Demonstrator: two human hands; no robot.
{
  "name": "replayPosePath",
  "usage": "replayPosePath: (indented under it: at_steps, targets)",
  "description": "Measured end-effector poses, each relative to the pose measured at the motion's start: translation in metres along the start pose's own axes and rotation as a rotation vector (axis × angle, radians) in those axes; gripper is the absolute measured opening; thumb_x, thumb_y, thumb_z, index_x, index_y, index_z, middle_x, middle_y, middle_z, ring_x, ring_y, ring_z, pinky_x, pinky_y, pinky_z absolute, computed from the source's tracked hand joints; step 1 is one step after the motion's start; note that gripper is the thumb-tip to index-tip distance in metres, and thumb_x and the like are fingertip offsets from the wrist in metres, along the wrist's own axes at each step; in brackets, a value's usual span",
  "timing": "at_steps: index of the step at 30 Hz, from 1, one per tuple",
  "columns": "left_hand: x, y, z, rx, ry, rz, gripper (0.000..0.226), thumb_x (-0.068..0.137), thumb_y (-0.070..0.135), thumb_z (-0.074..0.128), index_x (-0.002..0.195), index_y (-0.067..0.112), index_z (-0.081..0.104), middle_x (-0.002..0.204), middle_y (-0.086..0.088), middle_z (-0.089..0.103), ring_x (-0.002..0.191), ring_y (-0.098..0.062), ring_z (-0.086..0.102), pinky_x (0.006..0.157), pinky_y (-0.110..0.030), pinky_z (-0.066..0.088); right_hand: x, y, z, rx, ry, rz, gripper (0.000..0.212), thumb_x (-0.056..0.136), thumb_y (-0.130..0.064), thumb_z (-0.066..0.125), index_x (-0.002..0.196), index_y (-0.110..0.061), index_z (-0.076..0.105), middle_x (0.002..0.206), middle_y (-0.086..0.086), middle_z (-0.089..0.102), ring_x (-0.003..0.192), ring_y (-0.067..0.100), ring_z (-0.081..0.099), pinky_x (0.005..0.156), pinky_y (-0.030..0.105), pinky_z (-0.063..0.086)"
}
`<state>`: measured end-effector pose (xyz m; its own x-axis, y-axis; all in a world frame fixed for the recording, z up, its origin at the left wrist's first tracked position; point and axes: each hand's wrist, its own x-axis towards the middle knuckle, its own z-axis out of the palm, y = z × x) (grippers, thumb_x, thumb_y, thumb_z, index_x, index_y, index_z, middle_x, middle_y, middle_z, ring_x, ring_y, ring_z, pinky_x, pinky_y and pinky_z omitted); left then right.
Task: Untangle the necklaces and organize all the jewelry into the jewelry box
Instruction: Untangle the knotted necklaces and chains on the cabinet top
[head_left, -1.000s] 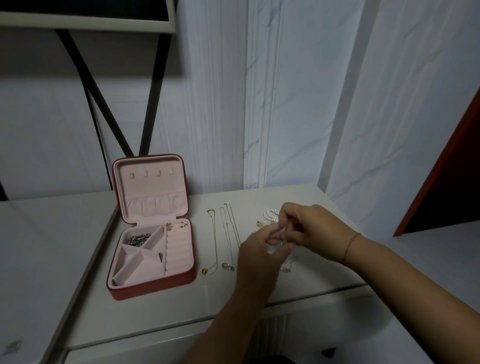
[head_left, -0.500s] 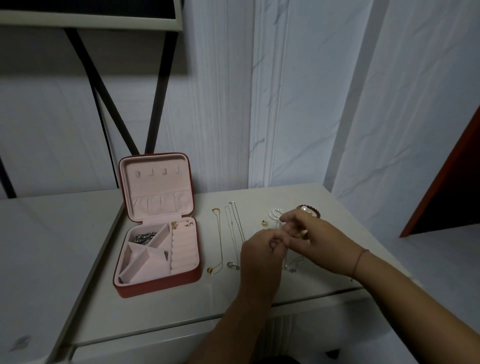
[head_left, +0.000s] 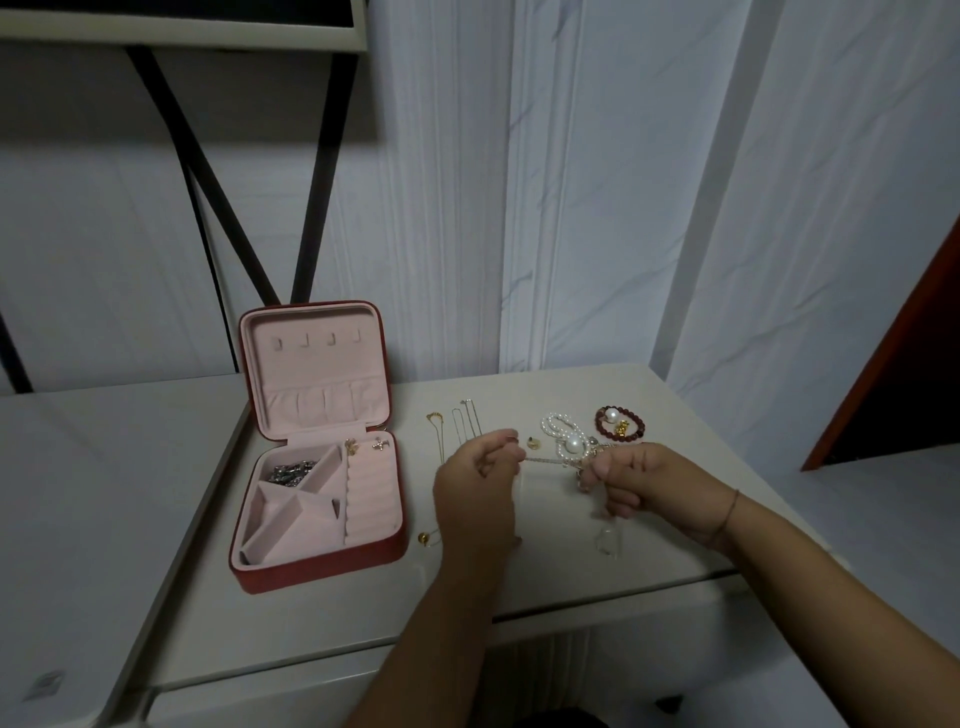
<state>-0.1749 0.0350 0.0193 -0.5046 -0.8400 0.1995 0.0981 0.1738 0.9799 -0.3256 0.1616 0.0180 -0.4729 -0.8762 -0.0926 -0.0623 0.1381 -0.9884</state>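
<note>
**White worktop, one fine chain held between two hands**

Pale marbled wall panels (head_left: 597, 208) stand behind the white worktop (head_left: 571, 582). On its left part we see the red jewelry box (head_left: 322, 564) lying open, with its pink-lined lid upright. A heap of silver pieces (head_left: 291, 473) fills the rear left compartment, and two small earrings (head_left: 381, 443) sit above the ring rolls.

Just right of the box, a gold necklace (head_left: 434, 417) and two thin silver chains (head_left: 464, 423) lie stretched out side by side. The left hand (head_left: 478, 488) hides their middle lengths.

Both hands hover over the worktop with fingers curled. The left hand pinches one end of a fine chain (head_left: 540, 461) and the right hand (head_left: 644, 488) pinches the other, so the chain runs almost level between them. A clear pendant (head_left: 605, 543) shows below the right hand, but we cannot tell whether it hangs or rests on the surface. A thin cord (head_left: 727, 514) circles the right wrist.

Behind the held chain lies a coiled pearl strand (head_left: 558, 428). A small gold piece (head_left: 533, 442) sits just to its left. Farther right and back is a dark red bead bracelet (head_left: 639, 423), which carries a large pearl and a gold charm.
</note>
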Motion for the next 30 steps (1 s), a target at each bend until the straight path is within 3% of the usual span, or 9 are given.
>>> replayPosePath:
  at_steps: [5,11,15,20,25,27,30]
  targets:
    - [0.009,-0.008,-0.015,-0.036,0.132,-0.114,0.018,0.088,0.011,0.062,0.106,0.012,0.068,0.092,0.001,0.071,0.087,-0.011,0.067,0.079,-0.022,0.053,-0.001,0.008,-0.023,0.057,0.093,0.02,0.023,0.093,-0.015,0.05,0.08,-0.004,0.065,0.052,0.002,0.033,0.05,0.014,0.039,0.07,0.032,0.051]
    - [0.011,-0.008,-0.023,-0.022,0.186,-0.159,0.009,0.088,0.015,0.064,0.097,0.014,0.068,0.082,0.002,0.07,0.078,-0.009,0.066,0.067,-0.018,0.051,-0.004,0.013,-0.046,0.118,0.331,0.026,0.022,0.095,-0.006,0.049,0.087,0.005,0.066,0.052,0.005,0.046,0.054,0.017,0.05,0.07,0.029,0.057]
    - [0.008,-0.007,-0.025,0.075,0.019,-0.186,0.006,0.086,0.018,0.068,0.089,0.015,0.071,0.075,0.0,0.07,0.071,-0.014,0.063,0.063,-0.028,0.053,0.004,0.012,-0.056,0.314,0.539,0.084,0.017,0.091,-0.012,0.059,0.077,-0.003,0.063,0.053,0.004,0.054,0.055,0.016,0.052,0.056,0.024,0.058]
    - [-0.007,-0.012,-0.016,0.455,-0.335,-0.011,0.003,0.085,0.019,0.067,0.082,0.019,0.068,0.073,0.013,0.06,0.068,0.0,0.056,0.058,-0.004,0.042,0.03,-0.003,-0.061,0.411,0.711,0.114,0.017,0.089,-0.016,0.065,0.075,-0.008,0.06,0.051,0.001,0.058,0.046,0.011,0.05,0.05,0.019,0.052]
    - [-0.028,-0.018,0.003,0.681,-0.442,0.129,0.011,0.092,0.029,0.057,0.095,0.021,0.064,0.077,0.018,0.048,0.072,0.003,0.046,0.07,-0.004,0.036,0.076,-0.026,-0.043,-0.092,0.641,0.056,0.017,0.088,-0.019,0.066,0.091,-0.003,0.07,0.072,0.005,0.061,0.064,0.015,0.053,0.059,0.02,0.046]
    - [-0.031,-0.02,0.008,0.728,-0.424,0.14,0.017,0.093,0.03,0.056,0.101,0.019,0.066,0.088,0.012,0.056,0.082,0.0,0.047,0.085,-0.011,0.04,0.096,-0.032,-0.029,-0.256,0.57,0.011,0.016,0.089,-0.018,0.065,0.09,-0.003,0.072,0.077,0.001,0.063,0.069,0.012,0.054,0.058,0.019,0.044]
    - [-0.03,-0.019,0.008,0.888,-0.347,0.205,0.02,0.091,0.038,0.056,0.099,0.024,0.068,0.102,0.007,0.061,0.098,-0.008,0.048,0.094,-0.023,0.04,0.127,-0.036,-0.009,-0.392,0.5,-0.025,0.016,0.086,-0.013,0.067,0.084,0.002,0.073,0.086,0.003,0.071,0.076,0.012,0.061,0.076,0.028,0.051]
